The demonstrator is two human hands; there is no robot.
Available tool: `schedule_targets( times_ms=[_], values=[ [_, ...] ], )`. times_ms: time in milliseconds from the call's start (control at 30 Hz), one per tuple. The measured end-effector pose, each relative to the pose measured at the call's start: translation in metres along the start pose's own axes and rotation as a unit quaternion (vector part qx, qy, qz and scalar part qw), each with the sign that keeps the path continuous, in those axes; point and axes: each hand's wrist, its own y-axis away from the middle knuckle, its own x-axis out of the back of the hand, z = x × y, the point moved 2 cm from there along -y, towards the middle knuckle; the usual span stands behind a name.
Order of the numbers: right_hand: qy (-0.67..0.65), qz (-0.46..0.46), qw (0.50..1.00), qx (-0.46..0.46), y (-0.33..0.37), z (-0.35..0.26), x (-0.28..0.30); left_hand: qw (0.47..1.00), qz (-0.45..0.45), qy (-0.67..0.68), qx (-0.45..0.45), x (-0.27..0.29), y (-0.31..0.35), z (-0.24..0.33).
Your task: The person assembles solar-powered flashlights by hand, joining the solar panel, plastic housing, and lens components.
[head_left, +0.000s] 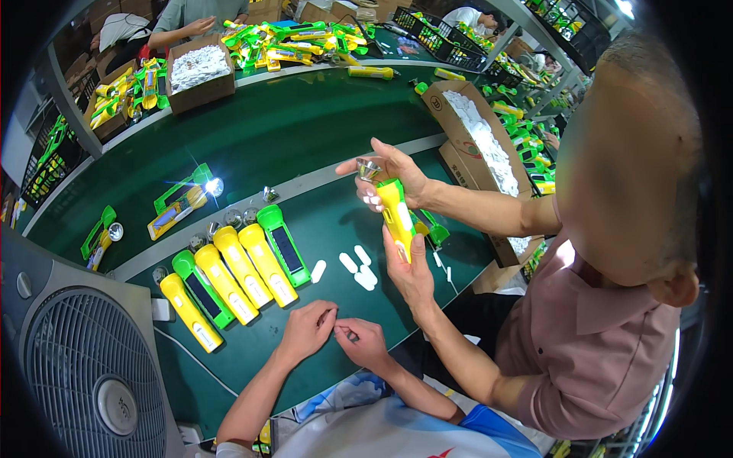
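Observation:
My left hand (309, 330) and my right hand (363, 342) meet at the near edge of the green table (305, 366), fingers curled. Anything inside them is hidden. Just beyond lies a row of yellow and green flashlights (252, 263), with shiny reflector bulbs (234, 218) by their heads. White oval pieces (361, 269) lie to the right of the row, apart from my hands. On the right a co-worker's hands hold a yellow and green flashlight (397, 214) upright, a loose reflector (368, 169) by its head and white pieces in the upper hand's fingers.
A grey fan (92, 366) stands at my left, a white cable (200, 362) beside it. The co-worker (588, 336) leans in at my right. Beyond the table, a green conveyor belt (305, 122) carries a lit flashlight (183, 204). A carton of white pieces (469, 141) stands at the right.

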Motion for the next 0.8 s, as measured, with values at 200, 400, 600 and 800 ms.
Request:
schedule_targets(
  times_ms=[200,400,600,800],
  values=[
    [-0.003,0.000,1.000,0.000,-0.001,-0.002,0.000,1.000,-0.010,0.005,0.018,0.001,0.000,0.002],
    [-0.003,0.001,1.000,-0.001,0.001,0.000,0.000,1.000,-0.014,0.001,0.017,0.002,0.000,0.003],
    [-0.009,0.007,1.000,0.003,0.003,0.002,-0.002,1.000,-0.001,-0.008,0.011,-0.003,0.004,-0.006],
    [-0.018,-0.008,1.000,-0.001,0.003,0.004,-0.004,1.000,0.017,-0.015,-0.019,-0.001,0.004,-0.003]
  ],
)
